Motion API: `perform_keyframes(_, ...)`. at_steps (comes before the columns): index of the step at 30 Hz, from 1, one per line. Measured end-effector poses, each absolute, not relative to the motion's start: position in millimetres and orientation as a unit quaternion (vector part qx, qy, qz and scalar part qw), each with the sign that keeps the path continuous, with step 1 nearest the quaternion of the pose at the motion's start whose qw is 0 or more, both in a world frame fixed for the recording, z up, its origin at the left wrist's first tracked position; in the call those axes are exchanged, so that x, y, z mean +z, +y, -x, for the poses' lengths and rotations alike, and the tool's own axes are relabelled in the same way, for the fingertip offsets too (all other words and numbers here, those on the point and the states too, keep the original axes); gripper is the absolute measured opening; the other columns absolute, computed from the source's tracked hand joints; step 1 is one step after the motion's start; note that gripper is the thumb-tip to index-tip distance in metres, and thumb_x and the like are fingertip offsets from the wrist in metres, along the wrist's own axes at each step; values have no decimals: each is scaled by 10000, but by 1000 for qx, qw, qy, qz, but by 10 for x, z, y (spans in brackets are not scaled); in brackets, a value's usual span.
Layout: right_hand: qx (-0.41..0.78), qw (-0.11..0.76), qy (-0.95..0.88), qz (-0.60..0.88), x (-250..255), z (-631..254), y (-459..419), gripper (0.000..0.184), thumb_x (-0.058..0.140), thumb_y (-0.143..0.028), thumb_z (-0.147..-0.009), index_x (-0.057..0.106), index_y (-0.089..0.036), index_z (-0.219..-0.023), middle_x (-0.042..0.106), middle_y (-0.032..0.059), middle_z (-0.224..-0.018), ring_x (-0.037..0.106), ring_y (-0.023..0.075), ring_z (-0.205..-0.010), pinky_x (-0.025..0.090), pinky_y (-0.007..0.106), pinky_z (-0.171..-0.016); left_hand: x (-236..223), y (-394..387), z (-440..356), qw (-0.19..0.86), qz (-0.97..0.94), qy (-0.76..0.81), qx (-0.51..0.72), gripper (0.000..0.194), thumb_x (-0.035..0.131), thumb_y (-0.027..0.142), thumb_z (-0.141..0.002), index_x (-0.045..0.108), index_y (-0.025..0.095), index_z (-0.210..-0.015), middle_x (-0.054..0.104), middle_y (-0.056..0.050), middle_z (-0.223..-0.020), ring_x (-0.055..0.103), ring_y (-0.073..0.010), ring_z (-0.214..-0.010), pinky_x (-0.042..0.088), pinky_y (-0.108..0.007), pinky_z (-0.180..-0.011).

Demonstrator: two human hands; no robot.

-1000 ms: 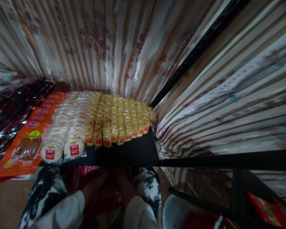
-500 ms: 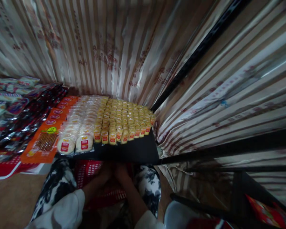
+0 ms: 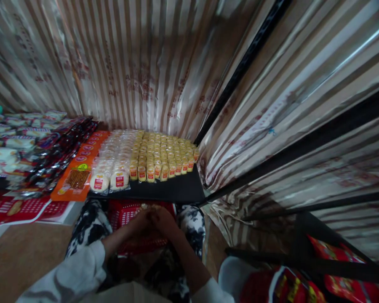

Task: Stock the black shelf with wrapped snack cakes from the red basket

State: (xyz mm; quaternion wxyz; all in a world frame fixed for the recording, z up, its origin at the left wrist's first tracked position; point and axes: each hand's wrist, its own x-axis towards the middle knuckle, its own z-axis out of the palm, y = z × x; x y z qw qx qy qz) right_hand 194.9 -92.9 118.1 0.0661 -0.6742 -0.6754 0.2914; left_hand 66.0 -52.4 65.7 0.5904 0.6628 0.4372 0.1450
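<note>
Striped curtain, printed with reddish motifs, hangs in folds from 10 o'clock round to 3 o'clock; positions are read about the red basket, with 12 o'clock at the top. The black counter lies at 12 o'clock, its right end near a slanting black post at 1 o'clock. Two legs in black-and-white trousers flank the basket at 9 and 3 o'clock. On the counter, pale packets and glossy dark packets are heaped at 10 o'clock. Wrapped yellow cakes stand in close rows at 12 o'clock, their front pieces bearing red labels. The slatted red basket itself sits between the legs, just at the counter's near edge. At 11 o'clock, two rows of wrapped round white cakes adjoin the yellow ones; beside them, toward 10 o'clock, lies an orange packet with brown sticks showing in its window. A pale tub stands at 4 o'clock. The left hand and right hand come together over the basket, dim and softly blurred; how far either is open, and whether it has hold of anything, cannot be told.
</note>
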Motion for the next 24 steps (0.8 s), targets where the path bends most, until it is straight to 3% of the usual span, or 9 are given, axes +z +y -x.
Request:
perform_keyframes(3,278,114,-687,661,1395,-1990,-921,249,437,-182,-857,680,-129,-848,674,102,-920,588,174,-933,416,252,-853,818,-443,-631,577,-674,436,151,98,588,168,-643,585,148,-739,614,-10,-712,538,-146,-699,448,-264,-688)
perform_keyframes(7,275,245,-663,652,1607,-2086,-892,221,466,-185,-843,680,-176,-791,663,63,-925,582,147,-911,441,244,-831,1111,-342,-647,581,-683,399,193,111,573,204,-692,558,145,-784,561,23,-696,495,-105,-663,416,-217,-639)
perform_keyframes(12,239,436,-563,660,1647,-2209,-876,245,480,-252,-824,649,-169,-981,603,95,-1060,596,152,-899,508,257,-769,1423,-213,-783,612,-631,409,246,443,577,221,-710,494,148,-1140,536,38,-694,502,-93,-603,420,-215,-598)
perform_keyframes(15,233,467,-517,679,1571,-2276,-871,320,509,-284,-800,604,-179,-1088,606,94,-1052,601,166,-880,527,284,-755,1543,-122,-891,612,-617,417,265,492,577,246,-716,481,136,-1185,547,15,-746,514,-100,-610,434,-228,-584)
perform_keyframes(24,230,496,-471,692,1390,-2497,-698,386,476,-314,-828,540,-151,-1172,635,105,-1063,601,188,-952,490,326,-866,1797,197,-1368,599,-641,395,271,311,566,197,-748,551,154,-1056,563,15,-743,544,-90,-635,477,-200,-580)
